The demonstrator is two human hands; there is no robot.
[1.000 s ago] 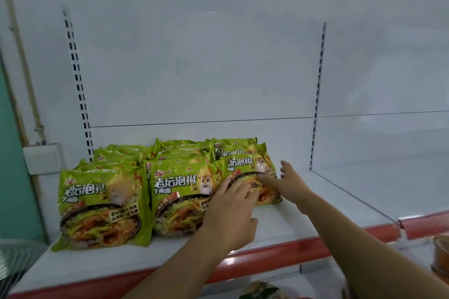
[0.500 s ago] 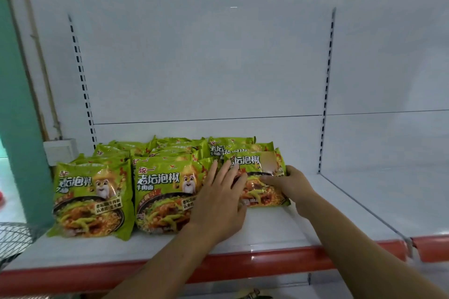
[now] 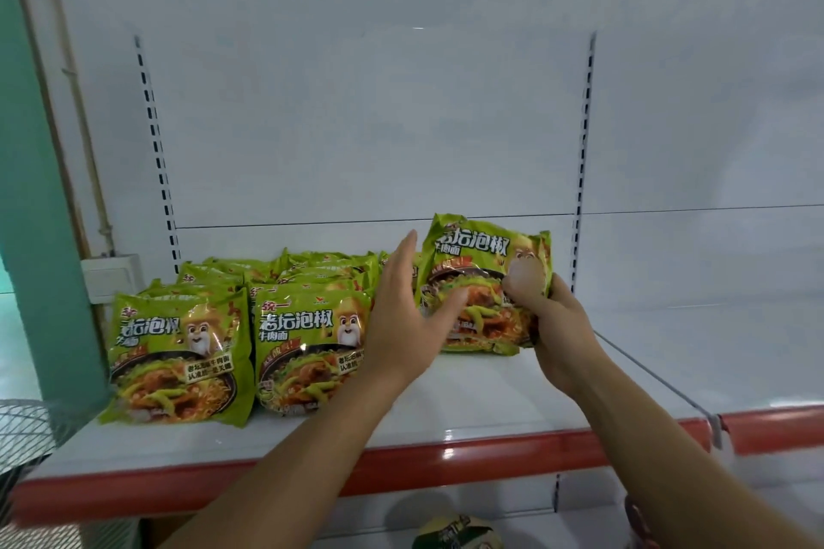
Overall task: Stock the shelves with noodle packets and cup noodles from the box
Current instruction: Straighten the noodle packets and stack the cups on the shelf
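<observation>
My right hand (image 3: 557, 325) pinches a green noodle packet (image 3: 484, 276) by its right edge, tilted up at the right end of the rows on the white shelf (image 3: 490, 410). My left hand (image 3: 403, 321), fingers spread, touches its left side.

My right grip (image 3: 541, 316) holds a green noodle packet (image 3: 479, 276) tilted up above the shelf (image 3: 490, 406). My left grip (image 3: 403, 316) is spread, touching its left side; stacked packets (image 3: 307, 343) lie further left.
</observation>
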